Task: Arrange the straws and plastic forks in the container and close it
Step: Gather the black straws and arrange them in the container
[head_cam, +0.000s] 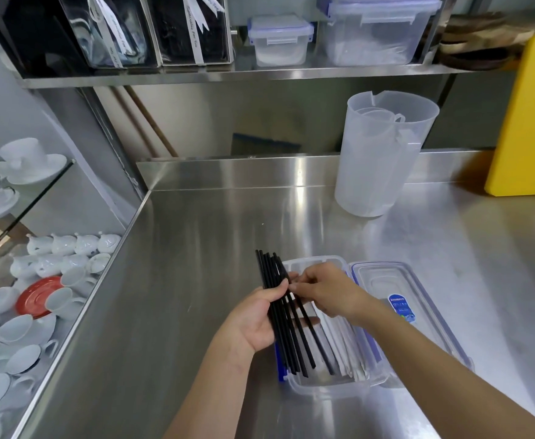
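Observation:
A bundle of several black straws (271,274) is gripped in my left hand (256,318), fanned out above the left edge of the clear rectangular container (326,386). My right hand (326,291) pinches one of the straws near its middle, fingertips touching the left hand's. Inside the container lie white paper-wrapped pieces (343,337); I cannot tell whether they are straws or forks. The clear lid (396,280) with blue clips and a blue label rests flat on the counter, right against the container's right side.
A translucent plastic jug (380,153) stands at the back of the steel counter (180,280). A yellow board (529,115) leans at the far right. Lidded boxes (279,39) sit on the upper shelf. White cups and a red saucer (38,296) fill shelves beyond the counter's left edge.

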